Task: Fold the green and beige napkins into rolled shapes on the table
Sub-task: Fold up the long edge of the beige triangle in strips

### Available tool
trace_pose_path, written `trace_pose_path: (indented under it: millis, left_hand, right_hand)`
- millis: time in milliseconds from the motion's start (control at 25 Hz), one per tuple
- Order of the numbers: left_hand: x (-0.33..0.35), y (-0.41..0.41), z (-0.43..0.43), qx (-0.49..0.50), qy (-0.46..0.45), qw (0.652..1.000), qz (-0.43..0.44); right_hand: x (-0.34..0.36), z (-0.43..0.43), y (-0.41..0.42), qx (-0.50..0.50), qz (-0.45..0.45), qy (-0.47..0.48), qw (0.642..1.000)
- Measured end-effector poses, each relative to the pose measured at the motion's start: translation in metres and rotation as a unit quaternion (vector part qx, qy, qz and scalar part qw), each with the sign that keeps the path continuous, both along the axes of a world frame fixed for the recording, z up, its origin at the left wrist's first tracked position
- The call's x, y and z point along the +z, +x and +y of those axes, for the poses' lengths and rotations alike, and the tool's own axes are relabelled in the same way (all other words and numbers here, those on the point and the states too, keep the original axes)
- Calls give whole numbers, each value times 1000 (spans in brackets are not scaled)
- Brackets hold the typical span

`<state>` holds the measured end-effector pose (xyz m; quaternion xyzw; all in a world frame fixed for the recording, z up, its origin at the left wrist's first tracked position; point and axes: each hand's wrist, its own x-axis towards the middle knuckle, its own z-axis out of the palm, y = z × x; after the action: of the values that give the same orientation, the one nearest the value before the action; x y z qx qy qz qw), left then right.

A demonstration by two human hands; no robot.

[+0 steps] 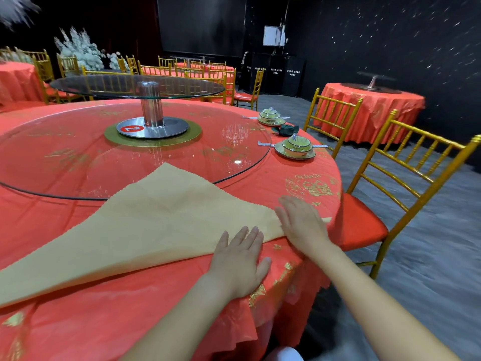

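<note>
Beige napkin (145, 225) lies in a triangle on bench (299, 162). Left hand (240, 259) and right hand (303, 222) press flat, fingers straight, grasping nothing.

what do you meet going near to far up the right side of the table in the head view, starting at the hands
left hand → right hand → nearer bowl and plate set → green napkin → farther bowl and plate set
</note>
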<state>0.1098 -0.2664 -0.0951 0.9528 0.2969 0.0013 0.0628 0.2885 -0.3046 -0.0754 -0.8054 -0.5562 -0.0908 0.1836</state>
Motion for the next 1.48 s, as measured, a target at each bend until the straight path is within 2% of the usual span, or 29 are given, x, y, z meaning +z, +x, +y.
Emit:
trace_pose_path:
  millis: [120,240,400,600,720,840,920,1000,1160,1480]
  left_hand:
    - [1,1,-1,-6,-6,1000,-13]
    - [6,-2,4,-29,-28,999,-17]
    - [12,-48,22,-37,5,999,7]
    - [8,-152,55,67,31,997,10]
    - [5,-188,64,133,23,991,20]
    - [5,-194,63,170,-5,985,3]
    - [4,-192,63,170,-9,985,6]
    - [3,-192,65,166,-11,986,8]
    - [4,-192,65,171,-11,985,10]
    - [8,-216,73,142,-15,990,2]
  right_hand:
    - [-5,-10,-47,101,72,-83,989]
    - [-13,-14,-56,99,131,-138,977]
    - [-21,-10,-55,86,44,-159,983]
    - [-20,-10,-55,83,15,-177,981]
    - [-19,-9,-54,78,11,-185,980]
    - [-11,-8,-62,72,32,-189,979]
    - [-5,-3,-82,83,6,-161,984]
    - [-1,8,-115,131,-18,-139,981]
    - [0,49,-175,204,8,-131,970]
    - [-13,75,-183,212,0,-175,961]
